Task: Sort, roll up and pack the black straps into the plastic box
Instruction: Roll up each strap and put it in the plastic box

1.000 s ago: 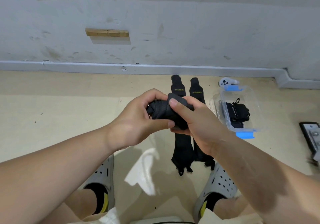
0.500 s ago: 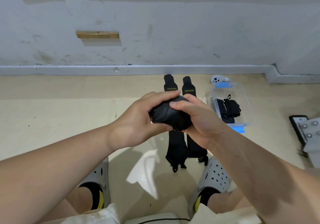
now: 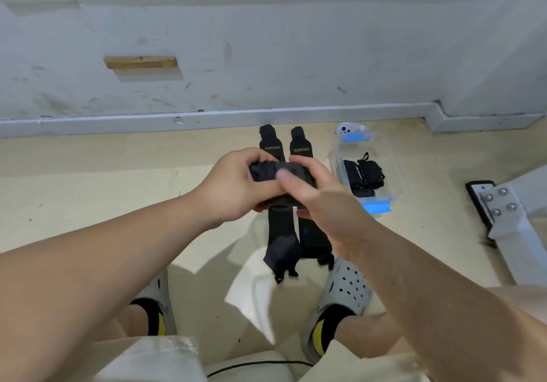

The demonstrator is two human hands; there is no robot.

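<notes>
Left hand [image 3: 236, 186] and right hand [image 3: 322, 204] both grip one rolled black strap [image 3: 270, 171], held in the air to the left of the clear plastic box [image 3: 398, 174]. The roll's long axis runs left-right, one end in each hand. Left fingers are curled over its top. The right thumb, blurred, lies across its front, and the rest of the right fingers wrap under it.

On the floor under the hands, left of the box, are two flat straps, left one [image 3: 272, 147] and right one [image 3: 301, 146]. They lie side by side and parallel. Their long axes run from the wall toward the feet. The ends printed XUEYING point at the wall and the loose tail ends lie by the right clog [image 3: 349, 287].

The box sits on the floor with its long axis also running wall-to-feet and a blue latch [image 3: 376, 207] on its near end. Rolled black straps [image 3: 365, 174] lie inside, count unclear. A white controller [image 3: 346, 129] is just beyond the box's far end, by the wall. A bolted metal bracket [image 3: 500, 204] is well to the right of the box.
</notes>
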